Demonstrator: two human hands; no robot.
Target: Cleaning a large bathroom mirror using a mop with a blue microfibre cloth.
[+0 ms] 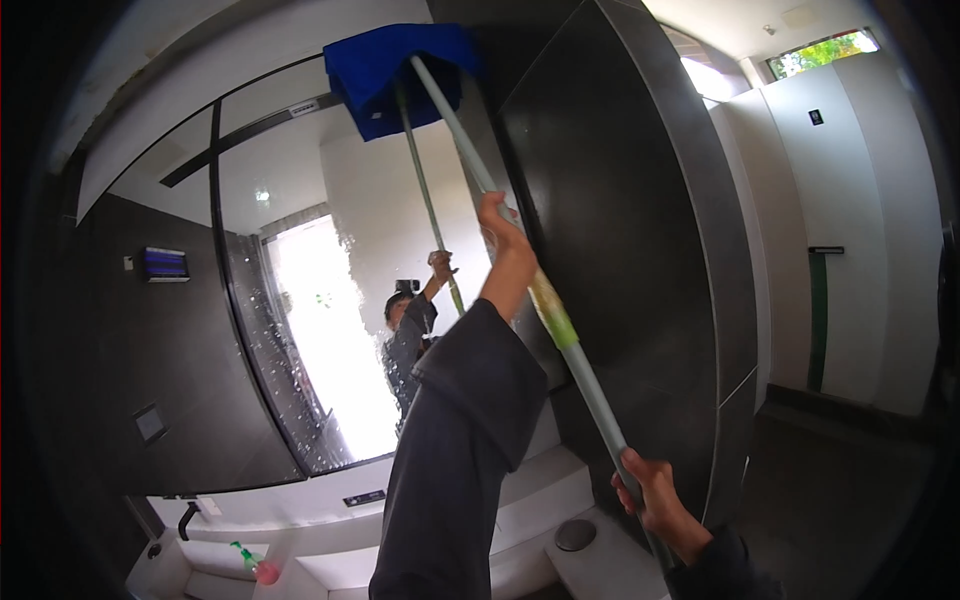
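A long grey pole (596, 390) with a green and yellow joint runs up from the lower right. My left hand (506, 225) is closed round its upper part, and my right hand (649, 487) grips it lower down. At the pole's top, a blue cloth (397, 75) drapes over the head, which it hides, against the top of a wall mirror (292, 180). Water drops and wet streaks mark the mirror's lower part. The pole, the cloth and the person wearing the camera are reflected in the glass.
Below the mirror is a white washbasin counter (330, 570) with a black tap (187, 519) and a pump bottle (259, 564) of pink liquid. A round dark lid (575, 535) is set in the counter. Dark wall panels (622, 225) stand right of the mirror, with a pale door (847, 300) beyond.
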